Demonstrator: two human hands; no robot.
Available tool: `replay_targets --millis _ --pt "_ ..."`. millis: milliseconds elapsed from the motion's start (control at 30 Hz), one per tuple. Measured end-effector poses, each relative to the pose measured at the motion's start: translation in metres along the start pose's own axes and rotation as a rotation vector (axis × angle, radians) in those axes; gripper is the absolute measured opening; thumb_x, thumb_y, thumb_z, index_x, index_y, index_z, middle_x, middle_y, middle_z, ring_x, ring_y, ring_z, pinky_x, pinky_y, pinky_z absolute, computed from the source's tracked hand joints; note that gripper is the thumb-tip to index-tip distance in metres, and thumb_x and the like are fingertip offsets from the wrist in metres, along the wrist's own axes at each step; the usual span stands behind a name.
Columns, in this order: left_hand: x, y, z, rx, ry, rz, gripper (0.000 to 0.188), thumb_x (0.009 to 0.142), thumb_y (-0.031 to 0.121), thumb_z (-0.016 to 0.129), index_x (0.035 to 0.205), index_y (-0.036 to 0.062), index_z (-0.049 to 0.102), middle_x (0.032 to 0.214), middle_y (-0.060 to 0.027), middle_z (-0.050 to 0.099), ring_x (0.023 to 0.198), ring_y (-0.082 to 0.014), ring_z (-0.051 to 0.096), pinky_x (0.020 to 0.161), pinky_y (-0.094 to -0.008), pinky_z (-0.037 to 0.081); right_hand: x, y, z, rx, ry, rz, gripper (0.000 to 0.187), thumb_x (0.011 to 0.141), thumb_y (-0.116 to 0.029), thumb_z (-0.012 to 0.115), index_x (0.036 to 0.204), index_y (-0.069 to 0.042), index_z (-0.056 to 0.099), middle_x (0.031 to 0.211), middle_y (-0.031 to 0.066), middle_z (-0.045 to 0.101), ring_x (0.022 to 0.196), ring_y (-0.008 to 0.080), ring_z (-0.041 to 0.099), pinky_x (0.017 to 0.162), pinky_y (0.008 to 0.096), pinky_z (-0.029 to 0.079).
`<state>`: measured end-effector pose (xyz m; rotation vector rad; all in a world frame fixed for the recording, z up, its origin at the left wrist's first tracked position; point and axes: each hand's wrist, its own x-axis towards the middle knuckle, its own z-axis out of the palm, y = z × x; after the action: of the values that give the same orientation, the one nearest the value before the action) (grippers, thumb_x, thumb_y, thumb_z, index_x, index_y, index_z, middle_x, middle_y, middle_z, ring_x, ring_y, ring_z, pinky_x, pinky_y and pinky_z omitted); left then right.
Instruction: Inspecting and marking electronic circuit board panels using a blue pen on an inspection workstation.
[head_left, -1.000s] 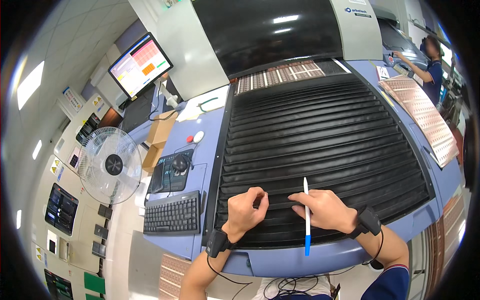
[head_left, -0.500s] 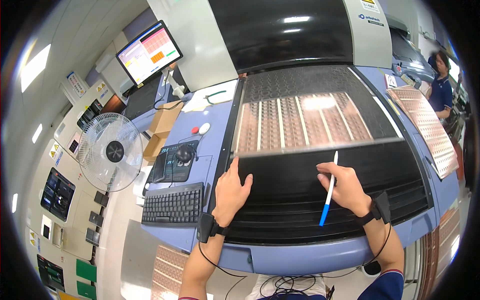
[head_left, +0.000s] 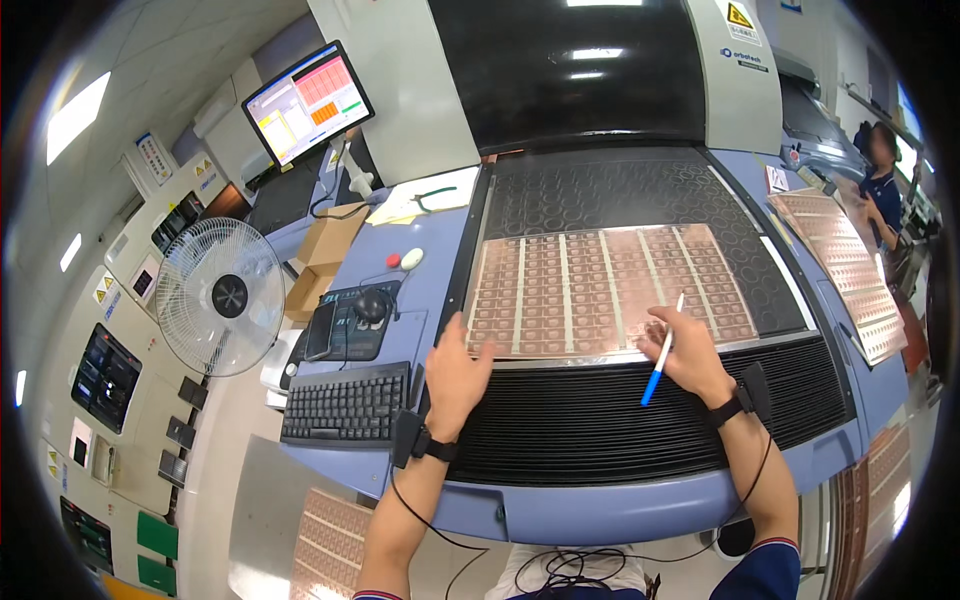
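A copper-coloured circuit board panel [head_left: 610, 290], patterned in rows with pale strips between them, lies flat on the dark machine bed [head_left: 590, 195]. My left hand [head_left: 458, 375] is open at the panel's near left corner, thumb and fingers apart. I cannot tell whether its fingertips touch the panel. In my right hand [head_left: 690, 350] is a white marker pen [head_left: 667, 345] with a blue end pointing down toward me. That hand is over the panel's near edge, its fingers closed round the pen.
Black ridged bellows [head_left: 640, 420] lie between the panel and the machine's front edge. On the left are a keyboard [head_left: 345, 405], a mouse [head_left: 371, 305], a monitor [head_left: 308, 103] and a fan [head_left: 228, 297]. Another copper panel [head_left: 845, 270] rests at the right; a person [head_left: 882, 195] stands beyond it.
The bed with the panel has slid toward me, and the bellows have bunched up. My right hand and the pen have shifted slightly away from me; my left fingers have spread a little.
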<state>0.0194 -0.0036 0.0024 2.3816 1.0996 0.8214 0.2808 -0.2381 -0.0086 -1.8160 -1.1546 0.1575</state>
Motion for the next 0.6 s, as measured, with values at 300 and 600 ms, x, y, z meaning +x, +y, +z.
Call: replay_targets --millis 300,600 --pt "-0.011 0.021 -0.022 -1.036 0.212 0.055 0.053 0.099 0.003 0.061 0.147 -0.0057 0.042 0.143 -0.0194 0.054 0.118 -0.024 0.065 0.096 -0.028 0.052 0.001 -0.006 -0.003 -0.397 0.286 -0.313 0.04 0.085 -0.021 0.079 0.116 -0.003 0.062 0.097 0.0188 0.07 0.091 0.041 0.067 0.078 0.0484 0.052" --pt "-0.18 0.037 -0.019 -1.037 0.128 -0.068 0.067 0.079 0.01 0.087 0.134 -0.0073 0.053 0.125 -0.0131 0.062 0.116 -0.0213 0.06 0.099 -0.0361 0.049 -0.136 -0.152 0.01 -0.054 -0.212 -0.284 0.073 0.087 -0.032 0.08 0.143 0.003 0.048 0.126 0.0298 0.064 0.115 0.0445 0.064 0.098 0.0464 0.052"
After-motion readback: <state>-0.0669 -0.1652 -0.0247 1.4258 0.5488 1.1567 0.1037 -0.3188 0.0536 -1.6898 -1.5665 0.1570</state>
